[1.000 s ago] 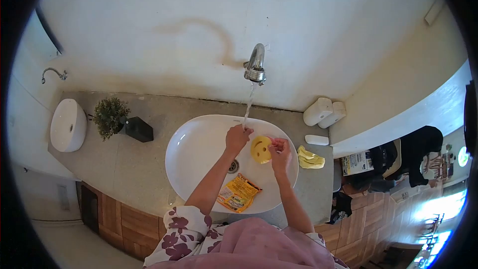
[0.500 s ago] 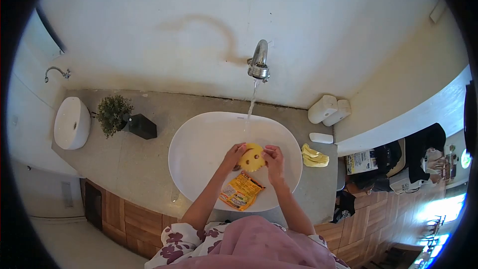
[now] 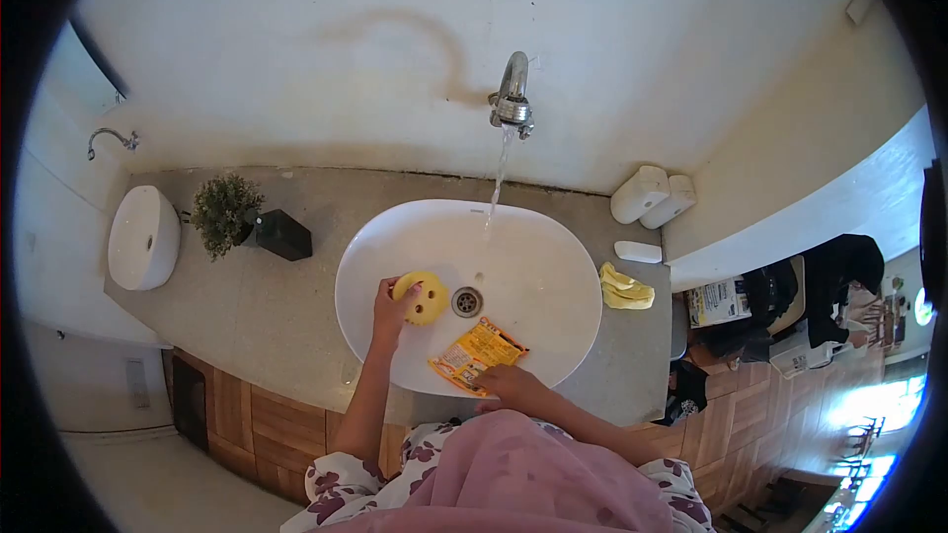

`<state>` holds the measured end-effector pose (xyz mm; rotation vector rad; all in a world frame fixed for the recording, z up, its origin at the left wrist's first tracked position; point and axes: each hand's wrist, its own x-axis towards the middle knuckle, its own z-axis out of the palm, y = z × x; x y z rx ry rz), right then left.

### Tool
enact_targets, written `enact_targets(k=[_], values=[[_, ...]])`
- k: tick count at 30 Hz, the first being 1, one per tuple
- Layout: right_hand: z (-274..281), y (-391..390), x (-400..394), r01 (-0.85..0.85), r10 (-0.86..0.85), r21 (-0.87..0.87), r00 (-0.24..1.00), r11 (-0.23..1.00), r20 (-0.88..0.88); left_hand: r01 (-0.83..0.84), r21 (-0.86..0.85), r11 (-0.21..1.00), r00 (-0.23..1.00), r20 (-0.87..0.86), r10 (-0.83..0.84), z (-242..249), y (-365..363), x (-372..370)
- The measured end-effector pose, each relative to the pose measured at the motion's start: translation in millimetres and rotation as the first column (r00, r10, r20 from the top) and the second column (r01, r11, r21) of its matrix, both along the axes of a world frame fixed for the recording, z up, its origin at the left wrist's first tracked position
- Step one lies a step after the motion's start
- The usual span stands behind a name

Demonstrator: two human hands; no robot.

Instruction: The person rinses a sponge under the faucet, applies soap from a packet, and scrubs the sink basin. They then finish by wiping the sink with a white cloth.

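Note:
A round yellow sponge (image 3: pixel 428 298) with dark holes is gripped at its left edge by my left hand (image 3: pixel 392 302), above the left part of the white basin (image 3: pixel 375 237). My right hand (image 3: pixel 508 385) is at the basin's front rim, touching the lower edge of an orange-yellow packet (image 3: pixel 482 349); its fingertips are partly hidden, so its grip is unclear. Water runs from the metal faucet (image 3: pixel 512 111) into the basin. The round drain (image 3: pixel 467 302) shows between the sponge and the packet.
On the counter (image 3: pixel 257 326) to the left stand a dark bottle (image 3: pixel 283 235), a plant (image 3: pixel 225 214) and a small white basin (image 3: pixel 144 239). A yellow cloth (image 3: pixel 626 288), a white bar (image 3: pixel 638 252) and two white containers (image 3: pixel 640 193) lie right of the basin.
My left hand has carried the sponge left. My right hand has let go of the sponge and moved down to the packet. The drain has come into full view.

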<state>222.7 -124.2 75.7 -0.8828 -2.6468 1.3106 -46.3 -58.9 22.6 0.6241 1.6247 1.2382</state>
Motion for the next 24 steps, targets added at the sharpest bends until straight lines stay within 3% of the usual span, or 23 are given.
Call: enact_targets(k=[2,9,11,12,14,18,21,23,24], values=[[-16,-8,0,0.002,-0.02,0.144,0.992,0.99,0.127,0.0,0.001,1.0,0.999,-0.036,0.0,4,-6,0],[15,1,6,-0.022,-0.015,0.16,0.973,0.987,0.228,0.001,0.051,0.999,1.0,-0.024,0.0,8,-18,0],[35,11,17,0.302,-0.26,0.258,0.948,0.918,-0.186,-0.003,0.04,0.999,1.0,-0.001,0.003,16,-20,1],[49,17,18,0.303,-0.261,0.261,0.948,0.917,-0.185,-0.001,0.043,0.999,1.0,0.001,0.001,16,-21,2],[72,28,21,0.451,-0.419,0.151,0.886,0.88,-0.2,-0.037,0.11,0.993,0.995,0.092,0.027,13,-22,2],[80,35,28,0.587,-0.548,0.144,0.802,0.796,-0.239,-0.033,0.116,0.993,0.997,0.07,0.025,5,-23,3],[83,36,35,0.661,-0.645,0.023,0.738,0.75,-0.198,-0.029,0.156,0.987,0.998,0.057,0.021,-3,-23,3],[83,37,45,0.792,-0.769,-0.007,0.591,0.611,-0.246,-0.007,0.132,0.991,1.0,0.012,0.006,6,-26,9],[89,37,52,0.794,-0.771,-0.004,0.588,0.608,-0.244,-0.004,0.132,0.991,1.0,0.015,0.002,5,-26,11]])
